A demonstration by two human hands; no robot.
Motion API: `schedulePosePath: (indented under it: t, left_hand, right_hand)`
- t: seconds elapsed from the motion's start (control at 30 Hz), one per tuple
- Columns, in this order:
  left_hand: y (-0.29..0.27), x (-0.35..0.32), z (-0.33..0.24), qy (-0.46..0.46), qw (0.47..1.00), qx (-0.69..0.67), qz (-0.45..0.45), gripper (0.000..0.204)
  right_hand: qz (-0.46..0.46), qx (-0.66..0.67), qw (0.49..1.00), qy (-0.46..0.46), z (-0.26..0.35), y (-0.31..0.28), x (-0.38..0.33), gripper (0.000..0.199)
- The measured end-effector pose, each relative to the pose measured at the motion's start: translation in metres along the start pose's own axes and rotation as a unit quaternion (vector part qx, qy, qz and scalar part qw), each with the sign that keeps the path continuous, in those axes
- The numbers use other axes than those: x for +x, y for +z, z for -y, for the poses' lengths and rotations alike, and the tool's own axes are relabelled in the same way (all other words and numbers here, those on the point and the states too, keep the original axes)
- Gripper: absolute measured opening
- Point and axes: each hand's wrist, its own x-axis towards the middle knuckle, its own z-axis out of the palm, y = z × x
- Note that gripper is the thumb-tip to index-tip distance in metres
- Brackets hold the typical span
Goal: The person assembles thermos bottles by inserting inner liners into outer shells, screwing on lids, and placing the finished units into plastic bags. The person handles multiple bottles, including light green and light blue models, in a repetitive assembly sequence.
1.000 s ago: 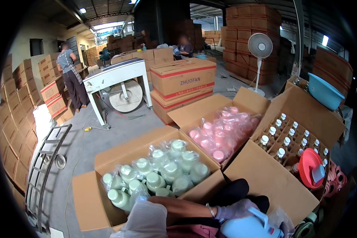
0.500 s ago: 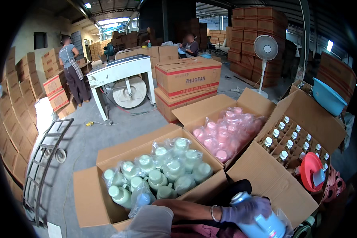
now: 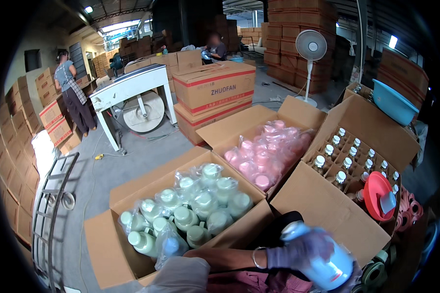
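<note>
At the bottom edge of the head view, the left hand, in a pale glove with a bracelet at the wrist, was wrapped around a light blue bottle, grasping it across the body; the bottle lay tilted, its pale cap end up-left, and was motion-blurred. It sat low right in the view, just in front of the near flap of the divider carton. The left forearm reached across from the lower left. The right hand was not clearly visible; only a pale sleeve or cloth showed at the bottom centre, so its state could not be told. Just above the forearm stood an open carton packed with pale green capped bottles in clear plastic bags. Beside it to the right, another open carton held pink bottles under plastic. Further right, the divider carton held small white-capped bottles in cells, with a red lid-like disc resting at its corner. Behind, stacked sealed boxes, a white strapping table, a standing fan and a teal basin. A person stood far left by box stacks.
</note>
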Motion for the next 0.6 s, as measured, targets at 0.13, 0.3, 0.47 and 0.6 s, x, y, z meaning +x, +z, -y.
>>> schedulePosePath:
  t: [0.13,0.3,0.47,0.6]
  left_hand:
    - [0.008,0.008,0.003,0.076,0.996,0.027,0.029,0.033]
    - [0.016,-0.062,0.032,-0.471,0.728,-0.49,-0.09,0.023]
    - [0.016,-0.053,0.036,-0.373,0.839,-0.366,-0.154,0.036]
    - [-0.007,-0.057,0.019,-0.296,0.885,-0.302,-0.198,0.036]
  right_hand:
    - [-0.045,-0.004,0.997,0.056,-0.011,-0.017,-0.003,0.064]
    - [-0.013,0.235,0.968,0.086,0.01,-0.018,0.003,0.071]
    - [0.054,-0.353,0.891,-0.279,0.019,0.03,-0.011,0.053]
    - [0.094,-0.292,0.933,-0.189,-0.016,0.005,0.034,0.05]
